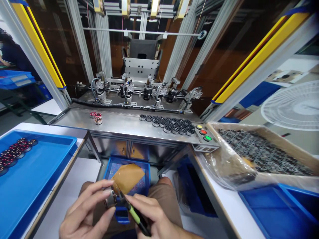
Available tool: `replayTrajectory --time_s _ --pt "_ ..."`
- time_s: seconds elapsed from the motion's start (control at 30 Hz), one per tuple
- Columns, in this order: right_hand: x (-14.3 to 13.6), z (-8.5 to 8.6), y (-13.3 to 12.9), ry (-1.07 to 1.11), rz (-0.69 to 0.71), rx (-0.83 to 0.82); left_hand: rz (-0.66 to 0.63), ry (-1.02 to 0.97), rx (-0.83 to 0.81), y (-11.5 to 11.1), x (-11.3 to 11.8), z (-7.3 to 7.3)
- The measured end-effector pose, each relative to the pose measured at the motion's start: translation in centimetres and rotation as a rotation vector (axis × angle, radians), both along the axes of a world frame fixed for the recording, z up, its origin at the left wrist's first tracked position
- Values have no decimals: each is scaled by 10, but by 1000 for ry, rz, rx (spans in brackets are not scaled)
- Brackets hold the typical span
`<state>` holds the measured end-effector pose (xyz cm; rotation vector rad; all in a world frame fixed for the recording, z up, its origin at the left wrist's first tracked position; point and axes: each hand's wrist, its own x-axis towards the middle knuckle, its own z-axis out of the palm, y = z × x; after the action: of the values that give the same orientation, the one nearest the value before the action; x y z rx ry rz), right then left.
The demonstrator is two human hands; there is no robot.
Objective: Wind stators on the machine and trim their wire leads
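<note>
Near the bottom centre, my left hand (87,212) pinches a round metal-rimmed part (110,198) between thumb and fingers, its side turned to the right. My right hand (154,214) is closed around a cutter-like tool with green and black handles (134,214). The tool's dark tip lies close beside the part's right face; whether they touch is too small to tell. Below both hands is a blue bin (148,172) holding a brown sheet (131,176).
A steel ledge (119,127) bears red-and-copper wound parts (98,120) and many black parts (171,124). Buttons (207,138) sit at its right end. A blue tray (45,159) of wound parts stands left, a plastic-lined box (269,152) right. The machine (142,69) rises behind.
</note>
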<state>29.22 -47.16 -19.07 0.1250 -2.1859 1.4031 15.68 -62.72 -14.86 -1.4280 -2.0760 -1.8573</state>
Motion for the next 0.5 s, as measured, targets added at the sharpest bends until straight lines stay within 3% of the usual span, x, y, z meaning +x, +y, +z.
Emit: replayTrajectory --time_s 0.1,0.23,0.5 --pt "2 3 2 -20 -18 -12 54 43 -30 -3 0 -3" --pt "1 -3 4 83 49 -36 -8 187 -48 -2 -5 0" --pt "-3 -8 3 107 110 -58 -49 281 -83 -3 -10 1"
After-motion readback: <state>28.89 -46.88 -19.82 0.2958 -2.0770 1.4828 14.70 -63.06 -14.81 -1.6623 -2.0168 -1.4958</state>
